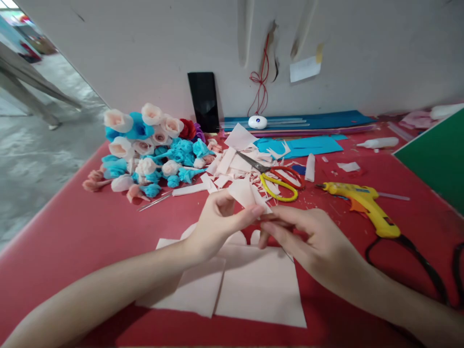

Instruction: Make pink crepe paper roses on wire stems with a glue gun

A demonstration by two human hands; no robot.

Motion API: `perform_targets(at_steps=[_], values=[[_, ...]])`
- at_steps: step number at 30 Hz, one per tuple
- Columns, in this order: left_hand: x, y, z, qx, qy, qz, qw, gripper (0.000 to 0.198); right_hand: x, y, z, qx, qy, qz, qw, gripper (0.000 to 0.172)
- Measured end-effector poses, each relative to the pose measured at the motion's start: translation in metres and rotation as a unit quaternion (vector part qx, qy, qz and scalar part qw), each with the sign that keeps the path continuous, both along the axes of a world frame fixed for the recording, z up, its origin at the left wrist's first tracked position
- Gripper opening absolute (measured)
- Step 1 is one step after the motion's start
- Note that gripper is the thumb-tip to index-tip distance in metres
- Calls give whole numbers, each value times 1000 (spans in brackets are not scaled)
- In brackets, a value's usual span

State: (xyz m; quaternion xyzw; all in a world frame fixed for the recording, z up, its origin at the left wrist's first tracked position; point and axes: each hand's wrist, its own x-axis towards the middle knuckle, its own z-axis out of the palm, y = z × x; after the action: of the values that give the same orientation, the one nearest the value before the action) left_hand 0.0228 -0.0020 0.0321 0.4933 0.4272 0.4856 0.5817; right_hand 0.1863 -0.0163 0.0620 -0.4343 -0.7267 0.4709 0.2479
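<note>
A pale pink piece of paper [242, 192], bent into a curve, is up between my hands above the red table. My left hand [215, 224] is closed on it, the thumb pressed along its lower part. The fingers of my right hand [315, 237] pinch at the paper's lower right end; a thin dark line runs down below them, too blurred to name. Below lie pale pink paper sheets [261, 290], with rounded paper pieces [236, 238] at their far edge, partly behind my hands. Scissors [270, 173] with red and yellow handles rest open just beyond.
Paper flowers [145, 154] crowd the left back, beside pink paper scraps [232, 162]. A yellow glue gun [362, 200] with a black cord lies right. A black phone [204, 102] leans on the wall. Blue paper [308, 145], a white bottle [379, 142] and a green board [435, 154] are behind.
</note>
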Motion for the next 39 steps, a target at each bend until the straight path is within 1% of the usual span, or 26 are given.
perform_targets(at_steps=[3, 5, 9, 11, 16, 20, 26, 31, 36, 39], values=[[-1, 0, 1, 9, -10, -2, 1000, 27, 1, 0, 1, -12, 15, 1, 1000, 22], [-2, 1, 0, 17, -24, -13, 999, 25, 2, 0, 1, -15, 27, 0, 1000, 20], [-4, 2, -3, 53, -84, -82, 992, 17, 3, 0, 2, -29, 51, -5, 998, 17], [-5, 3, -2, 63, -103, -101, 988, 9, 3, 1, 4, -35, 56, -6, 998, 16], [-4, 3, 2, 63, -116, -100, 986, 3, 3, 2, 7, -47, 67, 1, 997, 20], [-4, 2, 1, 49, -111, -101, 987, 4, 3, 2, 6, -64, 81, 2, 995, 16], [-4, -2, 2, 32, -90, -98, 991, 2, 3, 1, 3, 7, 0, -29, 1000, 19], [-4, 0, 2, 8, -72, -108, 992, 5, 2, 3, 3, 6, -4, -26, 1000, 19], [-5, 1, -2, 11, -45, -115, 992, 10, 3, 4, 3, 4, 9, -21, 1000, 18], [-5, 1, 0, 19, -28, -113, 993, 13, 3, 4, 5, 9, 9, -16, 1000, 20]])
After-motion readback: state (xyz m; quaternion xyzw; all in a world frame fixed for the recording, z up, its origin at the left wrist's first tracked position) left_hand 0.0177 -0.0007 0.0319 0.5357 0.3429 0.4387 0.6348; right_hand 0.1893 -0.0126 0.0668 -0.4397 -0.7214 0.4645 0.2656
